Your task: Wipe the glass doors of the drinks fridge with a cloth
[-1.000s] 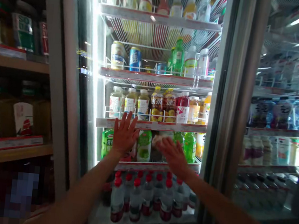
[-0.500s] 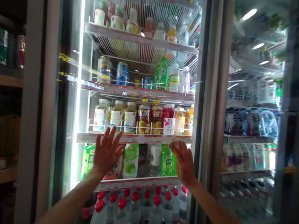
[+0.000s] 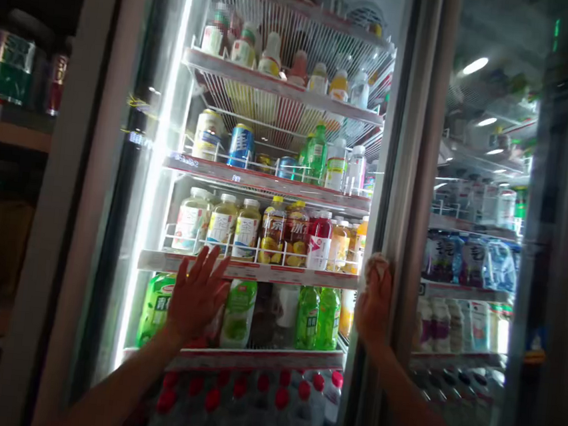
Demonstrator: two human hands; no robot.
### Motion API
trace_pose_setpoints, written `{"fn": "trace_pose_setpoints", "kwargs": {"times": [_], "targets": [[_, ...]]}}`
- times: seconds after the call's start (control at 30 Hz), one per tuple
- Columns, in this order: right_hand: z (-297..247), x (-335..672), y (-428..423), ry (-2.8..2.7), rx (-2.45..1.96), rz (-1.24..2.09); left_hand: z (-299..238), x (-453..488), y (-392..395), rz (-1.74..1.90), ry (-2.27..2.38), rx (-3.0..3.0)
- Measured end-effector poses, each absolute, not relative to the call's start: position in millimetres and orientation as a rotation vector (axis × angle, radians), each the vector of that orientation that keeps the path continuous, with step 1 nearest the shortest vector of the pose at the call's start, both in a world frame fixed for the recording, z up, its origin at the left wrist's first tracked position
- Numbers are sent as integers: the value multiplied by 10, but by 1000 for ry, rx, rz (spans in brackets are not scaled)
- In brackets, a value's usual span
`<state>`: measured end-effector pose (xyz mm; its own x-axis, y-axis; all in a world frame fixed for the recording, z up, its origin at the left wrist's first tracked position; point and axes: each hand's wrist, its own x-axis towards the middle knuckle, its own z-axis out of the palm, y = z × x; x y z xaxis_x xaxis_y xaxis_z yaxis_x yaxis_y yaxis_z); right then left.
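Before me stands a lit drinks fridge with a glass door, its shelves full of bottles and cans. My left hand [image 3: 199, 292] is spread open, palm toward the glass, in front of the lower shelf; whether it touches the glass I cannot tell. My right hand [image 3: 374, 309] is closed on a crumpled pale cloth [image 3: 376, 267] at the door's right edge, by the metal frame [image 3: 412, 185]. Behind the glass, green bottles [image 3: 308, 317] stand on the shelf between my hands. Juice and tea bottles [image 3: 246, 228] line the shelf above.
A second glass-door fridge [image 3: 469, 271] with bottles stands to the right. At the left, wooden shelves [image 3: 10, 134] hold jars [image 3: 11, 59] and boxes. Red-capped bottles [image 3: 282, 398] fill the bottom of the middle fridge.
My right hand has moved right with the cloth, from over the glass to the door's edge. My left hand stays nearly in place, still spread. The view has tilted slightly.
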<state>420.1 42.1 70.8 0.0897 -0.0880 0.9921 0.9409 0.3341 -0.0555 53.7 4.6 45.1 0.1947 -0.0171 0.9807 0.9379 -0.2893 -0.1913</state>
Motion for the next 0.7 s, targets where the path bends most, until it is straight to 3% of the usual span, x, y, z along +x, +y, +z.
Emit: {"fn": "trace_pose_setpoints", "kwargs": {"times": [0.13,0.37,0.57,0.7], "targets": [[666,3823,416,-1194,-892,-915,451,542,40,-1255,-906,-1504],[795,3021,251,-1764,-629,-1110,461,520,32,-1243,-891,-1510],[1403,3905,502,-1207,-786,-942,430,494,18,-1226,-895,-1516],[1736,3691,539,-1142,-782,-918,766,473,-22,-1221,-835,-1437]]}}
